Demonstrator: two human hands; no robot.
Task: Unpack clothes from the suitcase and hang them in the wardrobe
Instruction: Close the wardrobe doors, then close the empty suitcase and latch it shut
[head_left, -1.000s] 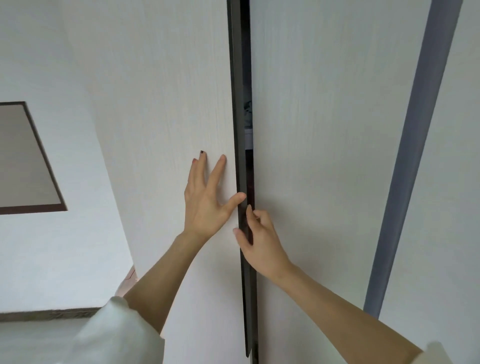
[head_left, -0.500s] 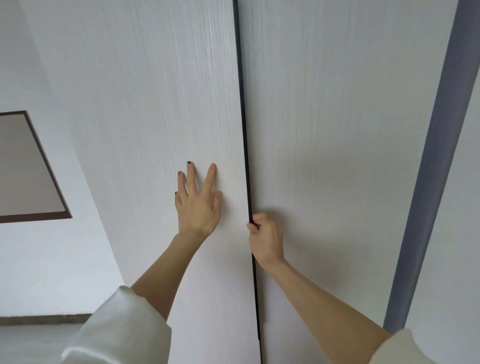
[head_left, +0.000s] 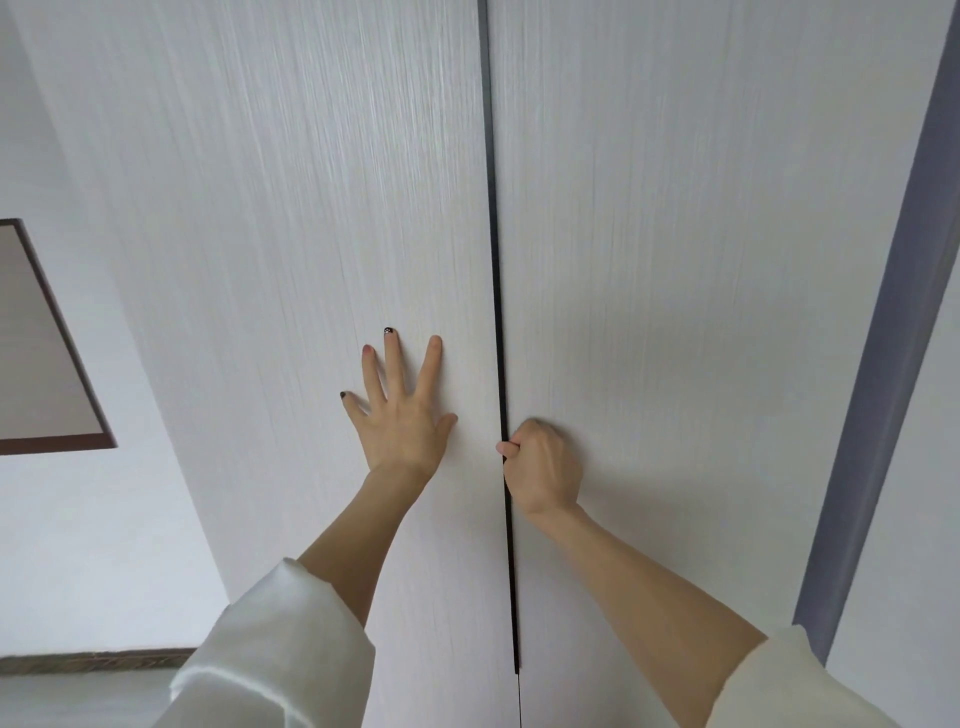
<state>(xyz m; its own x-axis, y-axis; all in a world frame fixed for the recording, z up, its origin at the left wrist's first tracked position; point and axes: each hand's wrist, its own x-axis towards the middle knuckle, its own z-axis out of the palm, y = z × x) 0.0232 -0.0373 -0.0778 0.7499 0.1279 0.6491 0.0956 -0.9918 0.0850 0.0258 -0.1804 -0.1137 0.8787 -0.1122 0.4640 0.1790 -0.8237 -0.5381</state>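
Two tall white wood-grain wardrobe doors fill the view, the left door (head_left: 291, 218) and the right door (head_left: 701, 234), meeting at a thin dark seam (head_left: 493, 260). My left hand (head_left: 400, 410) lies flat on the left door with fingers spread, just left of the seam. My right hand (head_left: 543, 465) is curled into a fist against the right door's edge, fingertips hooked at the seam. Both doors look closed. The wardrobe's inside, the clothes and the suitcase are out of view.
A grey vertical strip (head_left: 883, 338) borders the right door. To the left is a white wall (head_left: 78, 519) with a dark-framed panel (head_left: 36, 338). A strip of floor edge (head_left: 88, 660) shows at lower left.
The gap between the doors, through which the dark inside showed, has closed to a thin seam. My left hand went flat on the left door; my right hand curled at the edge.
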